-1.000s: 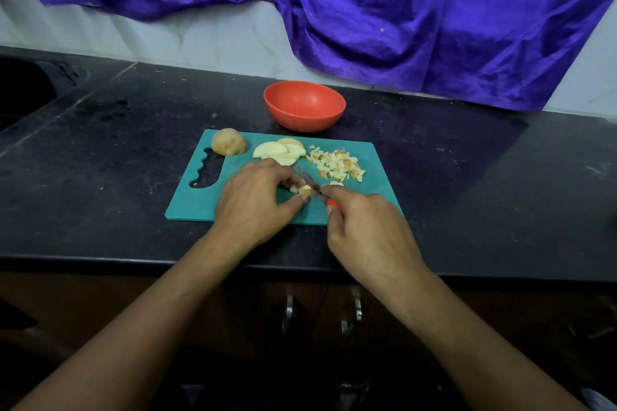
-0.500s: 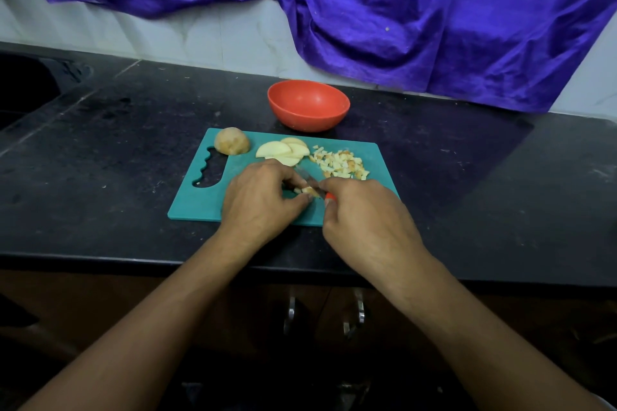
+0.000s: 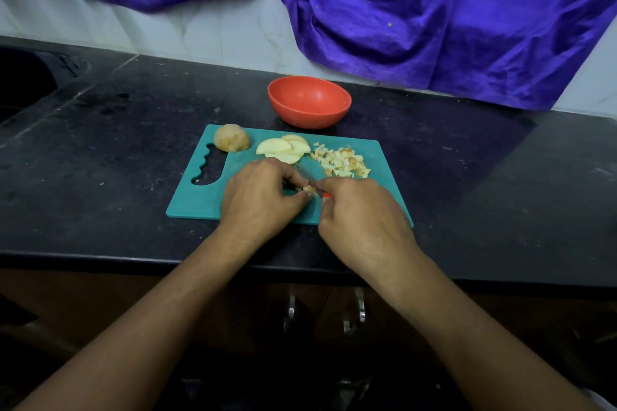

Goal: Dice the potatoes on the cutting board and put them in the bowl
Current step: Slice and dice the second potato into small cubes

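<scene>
A teal cutting board lies on the black counter. On its far left sits an unpeeled potato half. Pale potato slices are stacked beside it, and a heap of diced potato lies to the right. My left hand pinches a small potato piece against the board. My right hand grips a knife with an orange handle; its blade rests at that piece. The orange bowl stands just beyond the board and holds nothing.
A purple cloth hangs over the tiled wall behind the counter. A dark sink sits at the far left. The counter's front edge runs under my forearms, with cabinet handles below.
My hands have stayed at the same spot on the board, with the knife working small strokes through the pinched piece. The camera view shifted slightly.
</scene>
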A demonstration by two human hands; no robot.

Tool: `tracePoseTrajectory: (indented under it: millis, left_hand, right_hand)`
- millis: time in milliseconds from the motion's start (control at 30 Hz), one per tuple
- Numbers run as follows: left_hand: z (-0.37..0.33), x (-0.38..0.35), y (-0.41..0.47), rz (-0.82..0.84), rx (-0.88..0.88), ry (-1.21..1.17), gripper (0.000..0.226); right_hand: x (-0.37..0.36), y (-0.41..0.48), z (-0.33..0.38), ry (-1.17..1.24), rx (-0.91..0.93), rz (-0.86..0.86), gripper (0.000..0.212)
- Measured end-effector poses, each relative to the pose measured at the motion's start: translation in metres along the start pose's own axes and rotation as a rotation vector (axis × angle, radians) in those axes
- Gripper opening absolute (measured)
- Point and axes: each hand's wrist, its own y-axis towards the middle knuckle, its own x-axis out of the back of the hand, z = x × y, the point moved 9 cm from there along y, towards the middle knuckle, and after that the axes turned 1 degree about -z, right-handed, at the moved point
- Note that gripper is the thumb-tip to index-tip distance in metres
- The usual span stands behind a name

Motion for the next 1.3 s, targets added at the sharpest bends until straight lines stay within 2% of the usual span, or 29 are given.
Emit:
tracePoseTrajectory:
  millis: [133,267,367,567,667,833,967,1067,1167,1300]
  left_hand:
    - [0.002,-0.001,0.0,0.002,0.018,-0.013,0.008]
    - [0.005,-0.001,0.001,-0.001,0.035,-0.034,0.007]
    - [0.005,0.0,0.0,0.0,0.023,-0.03,0.007]
    - [0.007,0.0,-0.002,0.016,0.034,-0.083,0.019]
    - [0.009,0.0,-0.004,0.043,0.034,-0.143,0.029]
    - [0.013,0.008,-0.007,0.037,0.039,-0.258,0.03]
    - [0.021,0.015,-0.007,-0.066,0.082,-0.379,0.019]
    - [0.03,0.023,-0.007,-0.187,0.119,-0.462,0.02]
    - [0.033,0.023,-0.006,-0.209,0.121,-0.461,0.02]
    - [0.032,0.022,-0.005,-0.201,0.114,-0.442,0.019]
  right_hand:
    - [-0.005,-0.007,0.003,-0.052,0.039,-0.05,0.04]
    - [-0.019,-0.023,0.002,-0.2,0.142,-0.088,0.054]
    - [-0.017,-0.025,-0.005,-0.189,0.152,-0.098,0.051]
    - [-0.015,-0.006,-0.056,0.379,-0.124,-0.028,0.033]
    - [-0.01,-0.006,-0.065,0.459,-0.16,-0.027,0.033]
    - [0.003,-0.007,-0.057,0.354,-0.055,-0.04,0.036]
    - [0.01,-0.018,-0.034,0.186,0.081,-0.073,0.037]
    - [0.003,-0.025,-0.013,0.027,0.199,-0.047,0.039]
    - [-0.01,-0.028,0.001,-0.116,0.312,-0.033,0.042]
    - [0.0,-0.012,-0.025,-0.158,0.19,-0.082,0.044]
